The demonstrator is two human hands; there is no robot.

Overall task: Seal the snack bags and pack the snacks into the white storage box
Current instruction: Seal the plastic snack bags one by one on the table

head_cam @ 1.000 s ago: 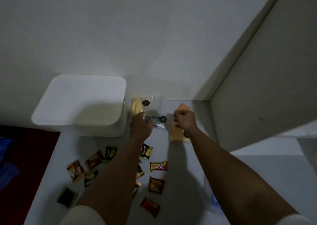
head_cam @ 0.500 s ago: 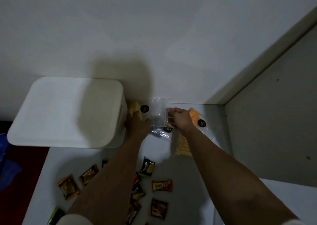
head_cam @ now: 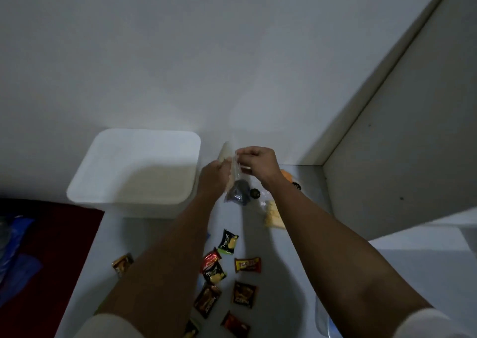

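Clear bag [head_cam: 236, 183] now lifted off table, L hand [head_cam: 214, 173] & R hand [head_cam: 258, 162] grips pinching its top.

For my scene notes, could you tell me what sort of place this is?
Probably a room at home: a white tabletop in a corner of plain walls, a white storage box, and small snack packets scattered about.

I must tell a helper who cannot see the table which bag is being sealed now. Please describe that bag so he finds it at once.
Start at the large white plastic storage box by the wall; just to its right, both hands are raised. The left hand and right hand pinch the top of a clear plastic snack bag with dark contents. Unlike the yellow and orange snack bags on the table, it hangs in the air.
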